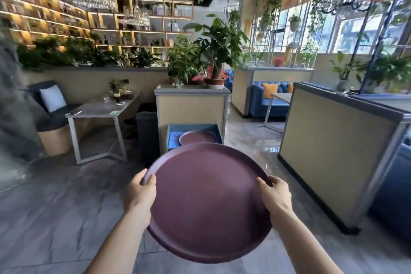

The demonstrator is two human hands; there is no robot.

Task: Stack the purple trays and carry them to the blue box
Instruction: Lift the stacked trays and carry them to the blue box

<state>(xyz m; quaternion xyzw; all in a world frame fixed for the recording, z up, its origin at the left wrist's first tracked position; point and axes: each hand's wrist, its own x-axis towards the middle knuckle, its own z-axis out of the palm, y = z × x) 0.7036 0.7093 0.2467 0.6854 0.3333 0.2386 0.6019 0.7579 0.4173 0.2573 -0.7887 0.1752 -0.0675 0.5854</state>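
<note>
Carrying step: left hand (140, 193) and right hand (274, 196) are clasping opposite rims of round purple plastic tray (206, 202); keeping it level, advancing toward blue box (172, 138) ahead of both hands.

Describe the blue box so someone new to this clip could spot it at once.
Find the beige partition column topped with potted plants, mid-room, right of the grey table. The blue box sits on the floor at its base, just beyond the held purple tray. It is the only open blue container, with another purple tray lying inside.
</note>
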